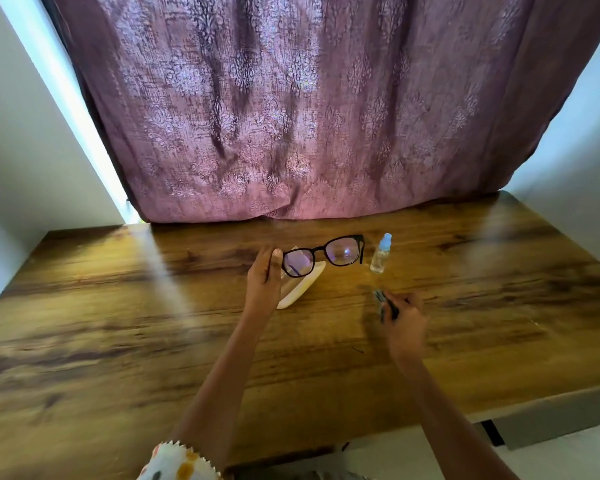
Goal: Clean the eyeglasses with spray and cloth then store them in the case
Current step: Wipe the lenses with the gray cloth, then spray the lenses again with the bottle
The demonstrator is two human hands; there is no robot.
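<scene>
Head view, only one.

Left grip (264, 275) up over mid desk (118, 323), nearer far edge than near edge. Thumb + fingers pinching eyeglasses (343, 252) at frame end on desk's left-edge side. Eyeglasses black-framed, lifted off desk, lenses facing cam, tilted w/ end toward right edge higher. Purple glare in both lenses, bright spot in the one toward right edge.

White case (300, 289) flat on desk directly below/behind eyeglasses, partly hidden by left grip and by one lens. Lid up or down: can't tell.

Spray bottle (381, 254) small, clear, pale blue cap, upright on desk just beside eyeglasses' right-edge end, apart from frame. Untouched by either grip.

Right grip (404, 323) closer to near edge than bottle, toward right edge from case. Heavy motion blur. Fingers curled, clutching dark cloth (383, 303), a bit of it poking out toward bottle. Cloth on desk or lifted: can't tell.

Mauve patterned curtain (309, 116) hanging behind far edge, hem meeting desk. Patterned sleeve (177, 462) at bottom of frame on left arm. Desk wood-grain, brown.
</scene>
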